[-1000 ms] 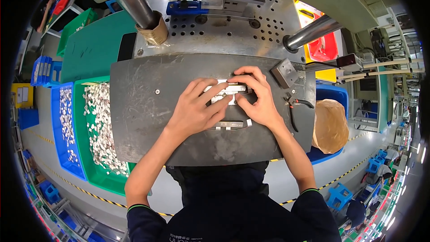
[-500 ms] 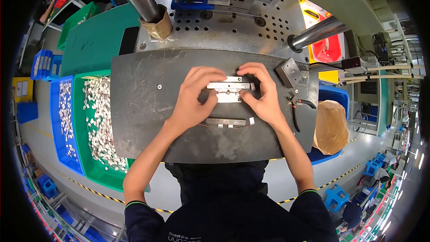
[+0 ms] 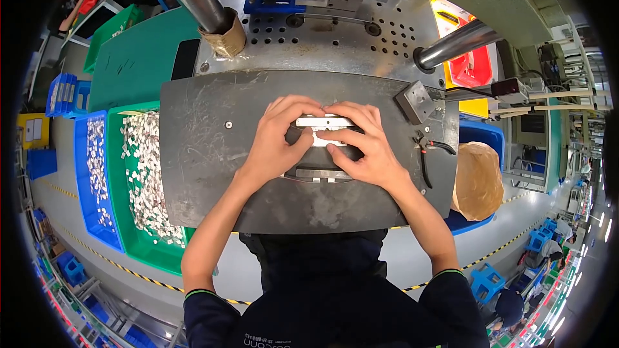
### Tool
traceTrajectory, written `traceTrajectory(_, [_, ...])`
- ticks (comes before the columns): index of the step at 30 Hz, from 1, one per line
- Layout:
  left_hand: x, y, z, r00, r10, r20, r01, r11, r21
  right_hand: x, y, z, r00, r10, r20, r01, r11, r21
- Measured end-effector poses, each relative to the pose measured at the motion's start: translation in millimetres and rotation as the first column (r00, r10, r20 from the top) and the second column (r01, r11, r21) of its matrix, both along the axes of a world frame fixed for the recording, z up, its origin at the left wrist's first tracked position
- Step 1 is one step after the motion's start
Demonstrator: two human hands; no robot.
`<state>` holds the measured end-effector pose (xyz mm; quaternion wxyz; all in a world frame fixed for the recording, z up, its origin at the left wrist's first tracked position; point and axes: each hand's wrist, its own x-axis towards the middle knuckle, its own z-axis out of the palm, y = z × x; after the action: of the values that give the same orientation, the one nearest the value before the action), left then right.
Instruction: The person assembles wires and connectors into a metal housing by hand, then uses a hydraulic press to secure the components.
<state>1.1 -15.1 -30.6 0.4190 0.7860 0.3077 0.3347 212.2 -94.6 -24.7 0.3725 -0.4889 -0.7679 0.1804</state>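
Note:
My left hand and my right hand meet over the middle of a dark, scratched steel plate. Between their fingertips lies a small flat silvery metal part. Both hands press on it with fingers curled, the left from the left end and the right from below and the right end. A dark fixture under the part is mostly hidden by my palms. A second pale metal strip peeks out just below my hands.
A green bin of several small white parts and a blue bin stand left of the plate. Behind the plate rise the perforated press bed and two steel columns. A brown paper bag sits in a blue bin at right.
Both hands slid a little farther from me across the plate with the silvery part, and the fingers closed more tightly over it.

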Motion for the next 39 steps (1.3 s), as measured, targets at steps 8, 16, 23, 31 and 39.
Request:
traceTrajectory(8, [-2.0, 1.9, 9.6, 1.000, -0.008, 0.027, 0.009, 1.000, -0.023, 2.2, -0.6, 1.1, 0.959, -0.138, -0.249, 0.096, 0.980, -0.172])
traceTrajectory(16, [3.8, 11.1, 35.3, 0.965, -0.114, -0.235, 0.150, 0.978, 0.142, 2.0, 9.7, 18.6, 0.993, -0.110, 0.038, 0.115, 0.978, -0.171])
traceTrajectory(23, [6.6, 7.3, 36.3, 0.958, -0.061, -0.279, 0.140, 0.952, 0.273, -8.2, 7.2, 7.7, 0.986, -0.151, 0.068, 0.155, 0.986, -0.057])
traceTrajectory(31, [3.1, 5.1, 39.4, 0.932, -0.028, -0.361, 0.151, 0.936, 0.317, 44.0, -76.8, 33.0, 0.741, -0.628, 0.235, 0.656, 0.752, -0.058])
traceTrajectory(39, [130.2, 25.4, 62.2, 0.870, -0.316, -0.379, 0.469, 0.769, 0.435, 93.9, -137.0, -0.6, 0.660, -0.706, 0.257, 0.727, 0.686, 0.019])
